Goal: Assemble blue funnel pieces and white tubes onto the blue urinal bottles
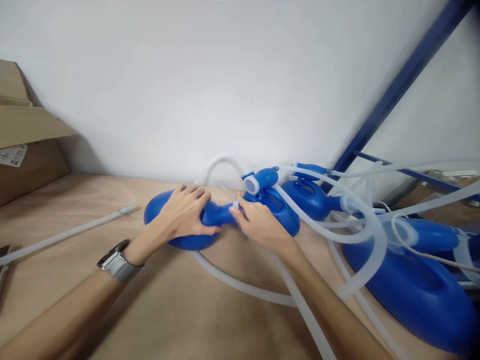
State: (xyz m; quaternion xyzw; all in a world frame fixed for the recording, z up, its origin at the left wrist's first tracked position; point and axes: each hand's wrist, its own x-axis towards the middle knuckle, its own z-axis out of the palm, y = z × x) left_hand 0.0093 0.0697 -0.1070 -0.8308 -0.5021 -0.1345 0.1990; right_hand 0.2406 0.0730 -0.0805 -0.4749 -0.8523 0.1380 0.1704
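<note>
A blue plastic urinal bottle (195, 241) lies on its side on the wooden tabletop. My left hand (189, 210) is wrapped over its body, thumb below the neck. At the end of the neck, pointing right, my right hand (258, 220) pinches a small whitish fitting (235, 204); the fingertips partly hide it. Just behind my right hand lies a second blue bottle (287, 217), with a blue funnel-shaped piece (264, 180) over it that carries a translucent hose. A hose (243, 286) also runs under my right forearm.
More blue bottles lie to the right, one in back (309, 202) and a large near one (416, 295), tangled with translucent hoses (378, 245). A loose tube (75, 235) lies at left, before a cardboard box (33, 160). A blue metal frame (397, 95) slants up at right against the white wall.
</note>
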